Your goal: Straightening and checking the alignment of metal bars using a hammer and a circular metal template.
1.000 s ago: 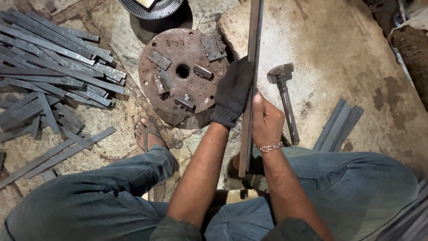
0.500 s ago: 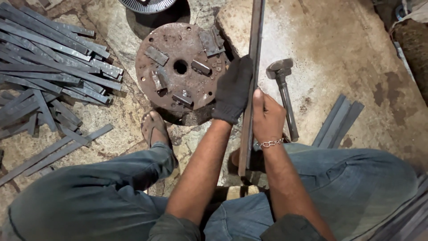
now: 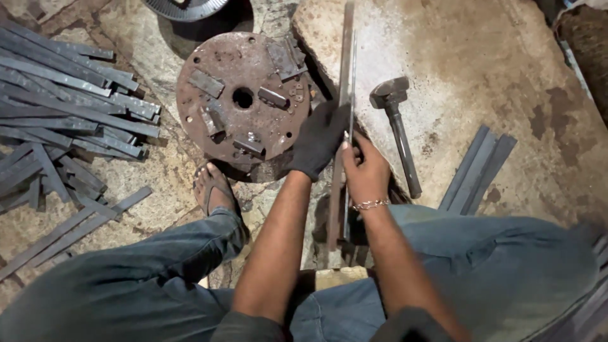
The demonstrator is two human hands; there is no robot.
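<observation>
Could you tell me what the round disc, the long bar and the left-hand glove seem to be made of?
Disc: probably iron or steel, rough, brown with rust. Long bar: dull grey metal, likely steel, unpolished. Glove on left hand: dark knitted fabric by its matte, soft look.

A round rusty metal plate [image 3: 244,101] lies on the ground. A hammer [image 3: 397,130] rests on the stone slab [image 3: 481,76]. Flat metal strips [image 3: 63,107] (lots of them) sit piled nearby.
</observation>
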